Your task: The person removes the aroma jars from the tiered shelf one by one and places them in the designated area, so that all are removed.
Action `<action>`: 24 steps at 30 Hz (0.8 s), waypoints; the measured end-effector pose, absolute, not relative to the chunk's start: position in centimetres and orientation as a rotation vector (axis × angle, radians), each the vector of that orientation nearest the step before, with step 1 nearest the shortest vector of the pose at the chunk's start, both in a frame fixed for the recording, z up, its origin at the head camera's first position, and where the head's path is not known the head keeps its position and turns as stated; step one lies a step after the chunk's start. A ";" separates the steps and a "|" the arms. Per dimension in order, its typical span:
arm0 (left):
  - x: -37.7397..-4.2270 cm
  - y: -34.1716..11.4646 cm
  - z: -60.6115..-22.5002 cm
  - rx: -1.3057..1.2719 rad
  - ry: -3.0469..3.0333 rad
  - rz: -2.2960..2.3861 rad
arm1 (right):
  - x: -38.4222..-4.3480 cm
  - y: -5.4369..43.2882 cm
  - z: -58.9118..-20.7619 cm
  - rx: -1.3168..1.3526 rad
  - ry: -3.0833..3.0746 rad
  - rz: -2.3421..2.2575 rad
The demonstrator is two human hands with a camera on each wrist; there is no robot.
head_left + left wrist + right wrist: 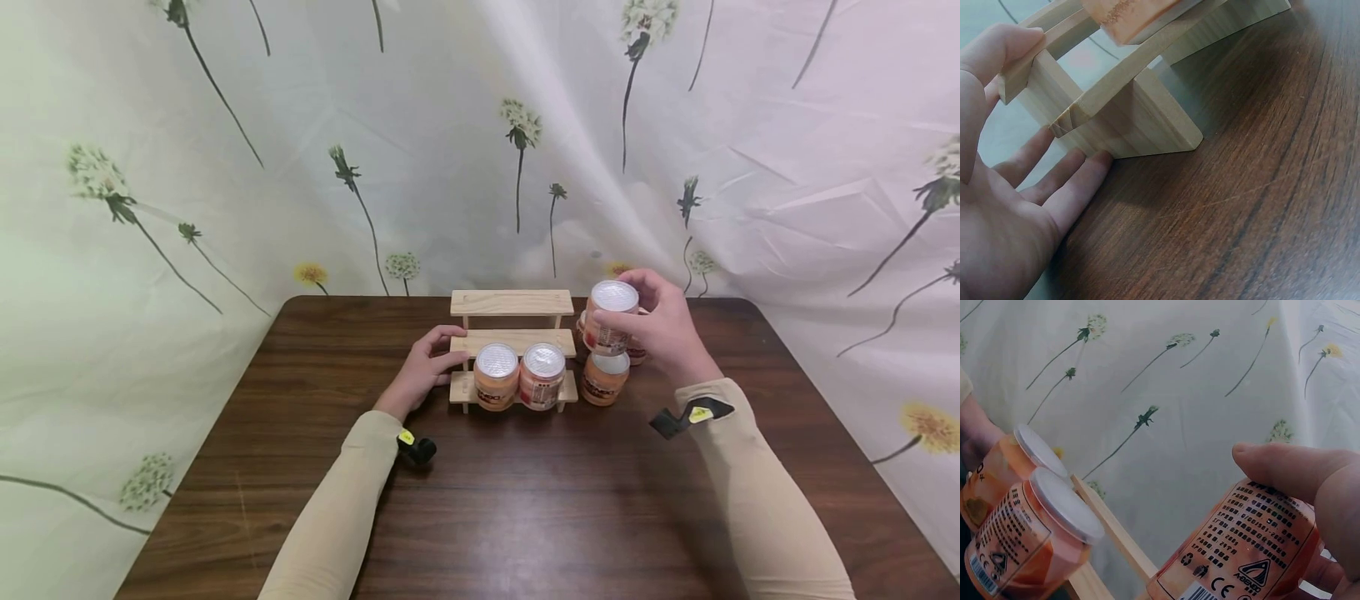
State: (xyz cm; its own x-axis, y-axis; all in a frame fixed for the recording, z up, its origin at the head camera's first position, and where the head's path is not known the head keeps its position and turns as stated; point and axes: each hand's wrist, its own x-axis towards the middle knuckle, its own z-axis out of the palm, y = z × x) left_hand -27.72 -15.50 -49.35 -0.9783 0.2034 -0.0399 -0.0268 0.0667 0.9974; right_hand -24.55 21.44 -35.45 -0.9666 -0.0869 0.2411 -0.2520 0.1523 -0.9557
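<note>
Plain beige long sleeves (330, 510) end just behind the bare hands (422, 372); each cuff (372, 428) carries a black wrist device (670, 423) bearing a bright yellow label (701, 414).

You have a dark brown, wood-grained table (517, 508), rounded at its 2 far corners (300, 302), with 1 pale scratch (243, 504) at left. Behind it, you have whitish cloth (450, 200), creased at right, printed with dandelions (521, 122).

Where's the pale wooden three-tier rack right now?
Head view: the pale wooden three-tier rack stands near the far edge of the dark brown wood table, between the left hand, touching its left end, and an orange cylindrical jar to its right.
</note>
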 end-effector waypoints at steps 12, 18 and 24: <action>-27.8 -15.6 -49.4 0.179 2.163 2.035 | -23.8 24.3 -36.4 0.335 -2.213 1.963; -27.8 -15.5 -49.5 0.183 2.152 2.040 | -23.3 26.0 -37.2 0.304 -2.253 1.859; -27.7 -15.5 -49.5 0.190 2.151 2.048 | -23.1 27.7 -38.2 0.286 -2.285 1.762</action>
